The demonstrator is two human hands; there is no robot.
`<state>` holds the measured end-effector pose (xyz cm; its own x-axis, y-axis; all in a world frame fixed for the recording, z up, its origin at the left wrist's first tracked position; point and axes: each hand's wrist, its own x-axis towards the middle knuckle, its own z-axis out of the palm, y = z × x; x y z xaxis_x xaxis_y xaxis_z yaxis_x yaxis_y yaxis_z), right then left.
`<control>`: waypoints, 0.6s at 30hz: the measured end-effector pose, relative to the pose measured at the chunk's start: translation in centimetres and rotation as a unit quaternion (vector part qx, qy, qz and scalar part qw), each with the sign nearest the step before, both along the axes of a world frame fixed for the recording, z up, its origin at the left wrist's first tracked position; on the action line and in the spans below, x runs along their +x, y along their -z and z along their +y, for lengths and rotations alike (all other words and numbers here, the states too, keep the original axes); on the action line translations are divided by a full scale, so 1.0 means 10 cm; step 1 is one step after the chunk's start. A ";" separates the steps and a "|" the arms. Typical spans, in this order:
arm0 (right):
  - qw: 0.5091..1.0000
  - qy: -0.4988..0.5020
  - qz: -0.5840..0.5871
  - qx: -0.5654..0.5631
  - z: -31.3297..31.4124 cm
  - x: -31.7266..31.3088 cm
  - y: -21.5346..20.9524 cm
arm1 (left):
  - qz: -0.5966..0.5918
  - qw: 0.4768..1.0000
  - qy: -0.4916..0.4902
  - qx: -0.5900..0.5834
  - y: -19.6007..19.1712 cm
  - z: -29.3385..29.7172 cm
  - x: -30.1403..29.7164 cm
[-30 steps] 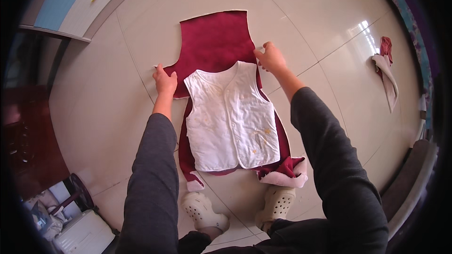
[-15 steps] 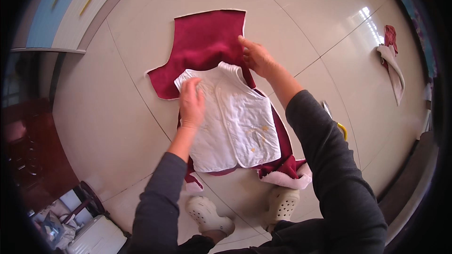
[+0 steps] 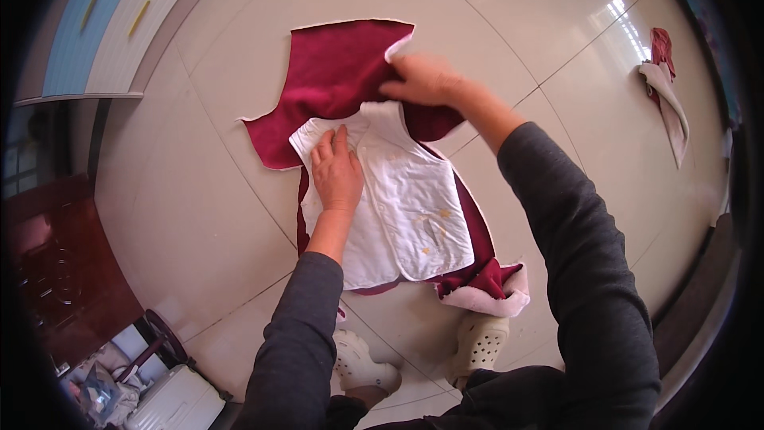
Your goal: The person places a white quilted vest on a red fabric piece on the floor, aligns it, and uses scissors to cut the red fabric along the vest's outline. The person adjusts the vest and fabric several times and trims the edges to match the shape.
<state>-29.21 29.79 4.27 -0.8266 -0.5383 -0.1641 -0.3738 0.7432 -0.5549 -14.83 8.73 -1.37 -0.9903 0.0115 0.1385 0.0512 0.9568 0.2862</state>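
Note:
A white sleeveless quilted vest [image 3: 398, 191] with small yellowish motifs lies on dark red fabric [image 3: 334, 56] with a pale backing, spread on the tiled floor. My left hand [image 3: 336, 175] rests on the vest's upper left, its fingers apart and holding nothing. At the right side of the fabric's upper part, my right hand [image 3: 426, 80] is closed on the red cloth, slightly blurred. Beside its thumb the cloth edge curls up and shows the pale backing. The fabric's lower right corner [image 3: 489, 291] is bunched near my foot.
My beige clogs [image 3: 481, 342] stand at the fabric's near edge. Scraps of red and pale cloth [image 3: 664, 95] lie at the far right. A blue and white cabinet [image 3: 95, 24] stands at the upper left, with dark red furniture [image 3: 72, 263] and a white box [image 3: 175, 402] below it.
My right hand has moved left over the red fabric, and its edge has curled inward. A red flap now shows further right. My left hand has settled on the vest. My right arm hides the yellow-handled scissors.

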 end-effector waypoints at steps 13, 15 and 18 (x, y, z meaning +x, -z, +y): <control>0.958 0.274 0.031 -0.085 -0.01 0.00 0.13 | 0.001 0.974 -0.071 0.216 -0.05 -0.69 -1.14; 0.943 0.322 0.023 -0.078 -0.16 -0.14 0.15 | -0.038 0.956 -0.156 0.247 0.18 -0.90 -1.46; 0.932 0.360 -0.032 -0.002 -0.17 -0.31 0.15 | -0.063 0.961 -0.195 0.184 0.29 -0.81 -1.65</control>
<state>-32.27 28.10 2.82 -0.9625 0.1521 -0.2246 0.2556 0.7861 -0.5628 -31.29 0.61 -4.23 -0.9182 -0.3915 -0.0600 -0.3491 0.7282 0.5898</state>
